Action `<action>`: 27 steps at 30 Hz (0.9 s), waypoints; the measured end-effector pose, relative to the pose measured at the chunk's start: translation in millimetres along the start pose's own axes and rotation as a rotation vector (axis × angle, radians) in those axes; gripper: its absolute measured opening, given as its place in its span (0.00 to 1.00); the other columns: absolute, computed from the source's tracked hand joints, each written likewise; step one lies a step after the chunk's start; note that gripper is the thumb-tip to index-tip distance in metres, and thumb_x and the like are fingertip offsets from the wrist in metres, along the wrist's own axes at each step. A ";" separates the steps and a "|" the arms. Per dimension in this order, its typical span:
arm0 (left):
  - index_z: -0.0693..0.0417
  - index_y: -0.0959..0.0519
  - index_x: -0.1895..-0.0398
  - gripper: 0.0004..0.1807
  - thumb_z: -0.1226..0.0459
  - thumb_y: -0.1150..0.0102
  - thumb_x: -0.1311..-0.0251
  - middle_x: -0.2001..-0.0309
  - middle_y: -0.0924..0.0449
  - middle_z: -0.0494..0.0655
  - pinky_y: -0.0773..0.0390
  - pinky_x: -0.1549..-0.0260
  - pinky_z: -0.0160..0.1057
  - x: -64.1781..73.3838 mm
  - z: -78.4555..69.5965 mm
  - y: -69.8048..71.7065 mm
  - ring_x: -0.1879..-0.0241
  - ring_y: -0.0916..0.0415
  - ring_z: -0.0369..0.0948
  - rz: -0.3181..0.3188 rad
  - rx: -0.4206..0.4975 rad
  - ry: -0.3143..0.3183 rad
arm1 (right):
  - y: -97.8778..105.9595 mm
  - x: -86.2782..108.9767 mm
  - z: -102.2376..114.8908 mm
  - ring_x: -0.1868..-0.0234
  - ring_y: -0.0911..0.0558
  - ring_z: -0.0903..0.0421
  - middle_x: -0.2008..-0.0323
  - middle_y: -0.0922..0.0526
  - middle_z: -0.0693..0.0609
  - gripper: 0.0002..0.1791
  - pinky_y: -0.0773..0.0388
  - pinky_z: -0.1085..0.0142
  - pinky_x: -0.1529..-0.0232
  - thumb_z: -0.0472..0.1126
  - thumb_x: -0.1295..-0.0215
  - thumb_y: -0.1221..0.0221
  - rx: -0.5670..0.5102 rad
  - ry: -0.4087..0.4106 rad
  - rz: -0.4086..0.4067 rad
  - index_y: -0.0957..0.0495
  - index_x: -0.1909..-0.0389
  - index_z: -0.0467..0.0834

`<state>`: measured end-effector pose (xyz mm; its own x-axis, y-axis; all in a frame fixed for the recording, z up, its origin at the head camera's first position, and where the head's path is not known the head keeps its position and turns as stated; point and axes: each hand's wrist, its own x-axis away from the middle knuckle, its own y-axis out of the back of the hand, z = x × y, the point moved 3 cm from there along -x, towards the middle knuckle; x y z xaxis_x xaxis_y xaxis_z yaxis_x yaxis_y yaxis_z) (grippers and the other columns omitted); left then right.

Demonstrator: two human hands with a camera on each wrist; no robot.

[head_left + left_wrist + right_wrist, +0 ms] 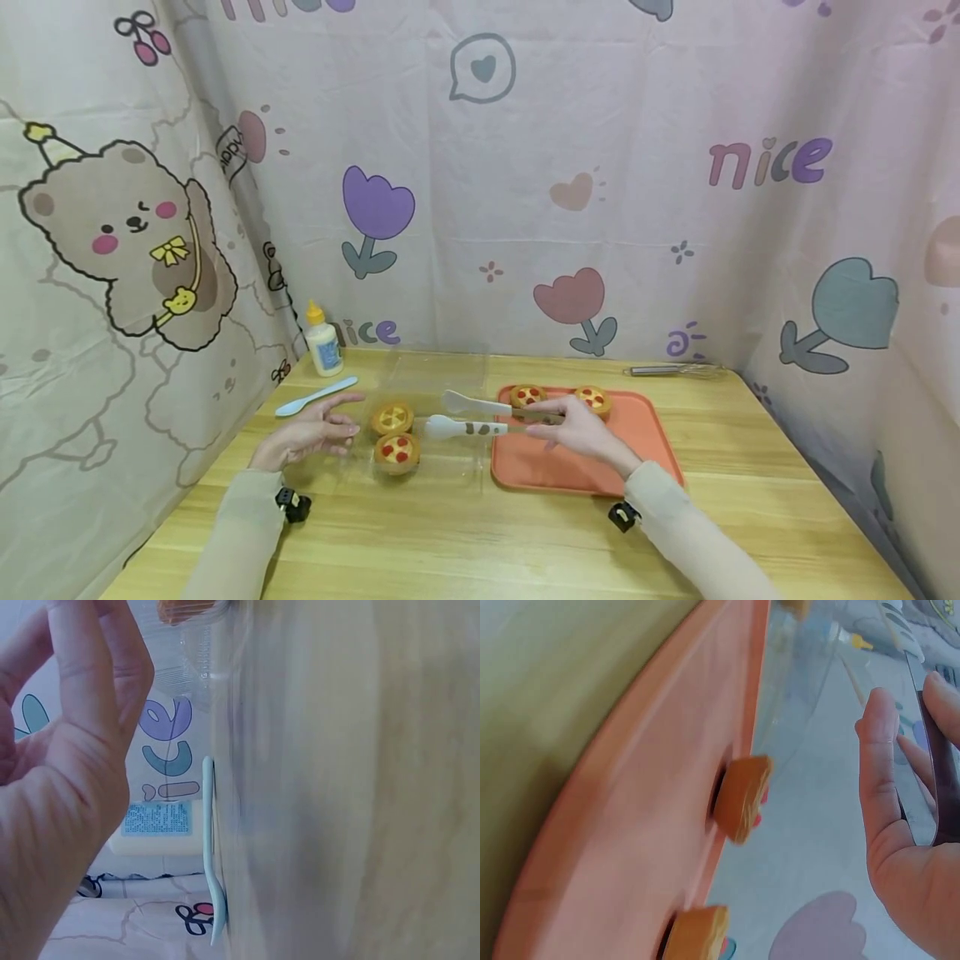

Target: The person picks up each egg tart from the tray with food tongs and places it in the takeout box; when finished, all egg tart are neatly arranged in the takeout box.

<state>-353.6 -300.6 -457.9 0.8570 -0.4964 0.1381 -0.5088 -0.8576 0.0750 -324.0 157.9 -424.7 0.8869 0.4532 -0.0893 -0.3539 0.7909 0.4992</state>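
Note:
My right hand point(573, 427) grips a pair of tongs point(472, 428) with pale heads, held above the gap between the tray and the clear plastic box point(450, 475). Nothing shows between the tong heads. Inside the box, toward its left, sit two small tarts: a yellow-topped tart point(392, 419) behind and a red-dotted tart point(396, 453) in front. Two more red-dotted tarts, the left tart point(527, 397) and the right tart point(592, 402), rest at the back of the orange tray point(555, 475). By the box's left side hovers my left hand point(318, 431), holding nothing, fingers loosely bent.
A light blue spatula point(317, 396) lies left of the box. Behind it stands a white bottle point(325, 348) with a yellow cap. At the back right lies a whisk point(675, 371). Printed curtains point(480, 208) close off the table's back and sides.

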 end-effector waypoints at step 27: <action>0.54 0.53 0.23 0.42 0.69 0.42 0.34 0.62 0.18 0.51 0.13 0.63 0.42 -0.8 -0.1 0.0 0.65 0.18 0.42 -0.004 -0.009 -0.003 | 69.6 39.8 -43.2 0.64 0.15 0.35 0.40 0.22 0.37 0.30 0.13 0.55 0.65 0.48 0.39 0.33 -0.024 -0.042 -0.157 0.24 0.39 0.39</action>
<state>-354.3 -300.2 -457.9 0.8592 -0.4936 0.1348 -0.5063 -0.8582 0.0842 -326.2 248.8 -430.8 0.9434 0.3058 -0.1285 -0.2161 0.8605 0.4614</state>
